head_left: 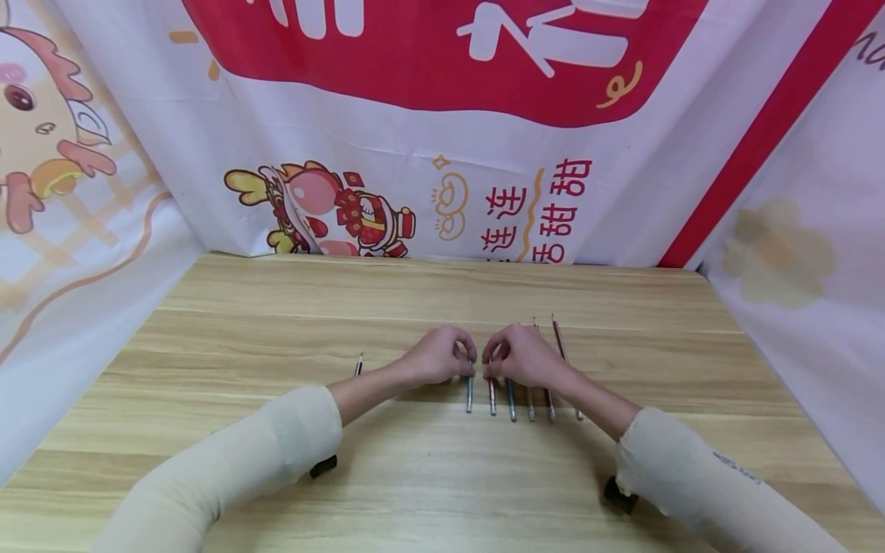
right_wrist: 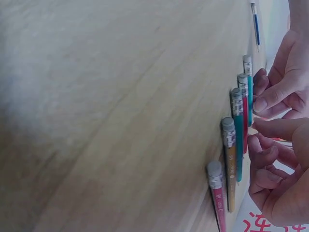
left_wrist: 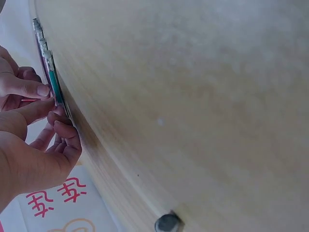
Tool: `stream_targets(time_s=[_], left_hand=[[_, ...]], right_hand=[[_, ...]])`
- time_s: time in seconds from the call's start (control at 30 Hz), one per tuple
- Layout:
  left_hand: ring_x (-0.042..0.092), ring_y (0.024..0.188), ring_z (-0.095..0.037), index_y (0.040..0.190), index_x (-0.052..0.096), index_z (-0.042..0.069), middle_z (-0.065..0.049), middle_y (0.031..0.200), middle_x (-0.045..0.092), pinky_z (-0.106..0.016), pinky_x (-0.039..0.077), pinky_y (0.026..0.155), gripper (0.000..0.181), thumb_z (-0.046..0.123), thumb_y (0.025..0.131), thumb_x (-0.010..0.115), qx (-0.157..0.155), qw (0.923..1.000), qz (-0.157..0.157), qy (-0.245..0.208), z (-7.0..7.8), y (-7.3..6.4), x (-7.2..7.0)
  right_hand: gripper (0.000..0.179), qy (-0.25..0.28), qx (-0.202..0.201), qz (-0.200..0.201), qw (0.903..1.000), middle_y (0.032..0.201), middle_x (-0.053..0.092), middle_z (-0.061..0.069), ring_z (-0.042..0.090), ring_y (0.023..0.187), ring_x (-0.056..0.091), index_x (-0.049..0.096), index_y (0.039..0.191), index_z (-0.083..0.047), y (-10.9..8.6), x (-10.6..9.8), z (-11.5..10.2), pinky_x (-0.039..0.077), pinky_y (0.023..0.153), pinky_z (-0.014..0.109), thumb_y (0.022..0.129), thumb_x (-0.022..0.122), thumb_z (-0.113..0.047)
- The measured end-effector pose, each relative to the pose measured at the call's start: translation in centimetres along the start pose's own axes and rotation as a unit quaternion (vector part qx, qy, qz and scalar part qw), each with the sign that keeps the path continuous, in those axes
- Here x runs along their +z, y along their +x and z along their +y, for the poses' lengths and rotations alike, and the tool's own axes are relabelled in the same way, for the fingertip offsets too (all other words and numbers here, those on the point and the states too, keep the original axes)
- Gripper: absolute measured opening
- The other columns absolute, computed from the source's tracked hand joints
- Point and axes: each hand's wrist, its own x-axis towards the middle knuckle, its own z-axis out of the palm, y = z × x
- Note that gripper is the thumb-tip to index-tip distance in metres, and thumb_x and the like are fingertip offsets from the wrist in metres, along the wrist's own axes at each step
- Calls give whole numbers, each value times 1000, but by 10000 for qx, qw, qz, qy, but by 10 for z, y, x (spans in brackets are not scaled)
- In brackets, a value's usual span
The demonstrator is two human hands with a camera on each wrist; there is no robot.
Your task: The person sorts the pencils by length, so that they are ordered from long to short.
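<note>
In the head view, several pencils lie side by side on the wooden table, eraser ends toward me. My left hand [head_left: 439,355] pinches the leftmost of them, a teal pencil [right_wrist: 249,72], between thumb and fingers. Just to its right, my right hand [head_left: 525,357] holds the red pencil [head_left: 492,401] by thumb and fingertips. The two hands almost meet. Beyond the red one lie a second teal pencil [right_wrist: 237,116], a yellow-brown pencil [right_wrist: 230,159] and a pinkish-red pencil [right_wrist: 217,188]. A dark red pencil [head_left: 559,338] lies farthest right, slightly slanted. My right hand and forearm cover parts of the row.
Apart from the row, a dark blue pencil [right_wrist: 256,26] lies to the left, partly behind my left forearm. White printed cloth [head_left: 429,138] hangs along the back edge of the table [head_left: 429,476] and at both sides. A dark rounded end [left_wrist: 167,222] shows low in the left wrist view.
</note>
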Motion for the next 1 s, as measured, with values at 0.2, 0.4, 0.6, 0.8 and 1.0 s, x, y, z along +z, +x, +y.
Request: stream_targets(time_s=[0.2,0.4,0.6,0.8,1.0], left_hand=[[68,72,-20,108,70,-2,-10,84,75,-24,51,61,19,-1,89,75,27,10000,12,57,-2,-5,-13],[66,72,-17,107,71,-1,-5,80,72,-26,52,64,19,4,90,77,86,9989,276,360,-8,-16,-32],[65,74,-15,105,71,-2,-6,82,70,-27,52,68,17,4,90,77,6,9974,529,488,-20,-31,-54],[62,75,-17,105,70,-3,-7,82,69,-27,50,67,19,2,89,78,-139,9957,760,504,-35,-45,-74],[62,75,-18,105,70,-5,-8,81,68,-27,50,64,20,0,88,78,-266,9944,849,575,-47,-59,-90]], right_hand=[[11,-80,-163,109,9998,75,71,-1,11,65,62,78,98,-3,2,-2,-4,50,59,25,87,81,-5],[14,34,-354,92,9993,79,71,1,10,69,62,77,100,-1,4,2,-7,52,61,26,87,79,-2],[16,100,-375,12,9992,78,71,2,10,69,62,76,101,0,6,8,-10,53,63,26,86,80,-2],[18,42,-408,-1,9992,75,70,-1,9,66,63,76,102,0,7,13,-12,53,63,25,86,82,-5],[20,-111,-169,-6,9998,72,67,-3,9,62,60,77,101,-4,9,17,-17,50,60,25,85,86,-11]])
